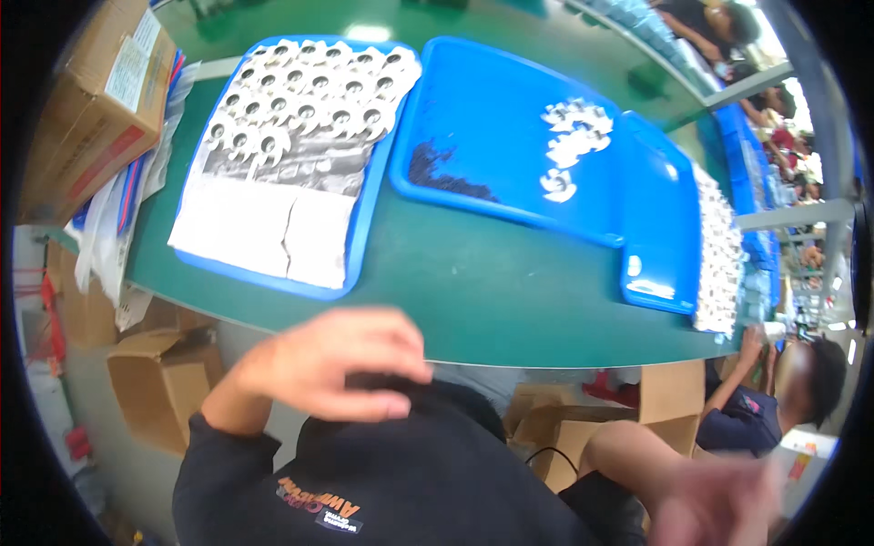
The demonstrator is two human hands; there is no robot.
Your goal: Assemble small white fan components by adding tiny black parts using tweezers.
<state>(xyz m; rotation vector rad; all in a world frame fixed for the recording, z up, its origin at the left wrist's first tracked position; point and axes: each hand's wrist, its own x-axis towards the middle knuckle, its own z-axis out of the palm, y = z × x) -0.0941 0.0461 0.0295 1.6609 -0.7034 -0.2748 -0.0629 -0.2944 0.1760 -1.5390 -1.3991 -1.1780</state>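
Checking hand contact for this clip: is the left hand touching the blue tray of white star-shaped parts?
Apart. In the head view the left hand lies on dark clothing below the table's near edge, with bare green table between it and the blue tray.

Green desk (pixel 473 291) carrying a blue tray (pixel 360 227) of white toothed parts (pixel 305 96) on paper sheets, beside a second blue tray (pixel 482 118) with scattered white pieces (pixel 574 136) and dark specks. Cardboard box (pixel 91 100) at the desk's left end; open cartons (pixel 159 382) on the floor beneath. A seated co-worker (pixel 774 400) at lower right.
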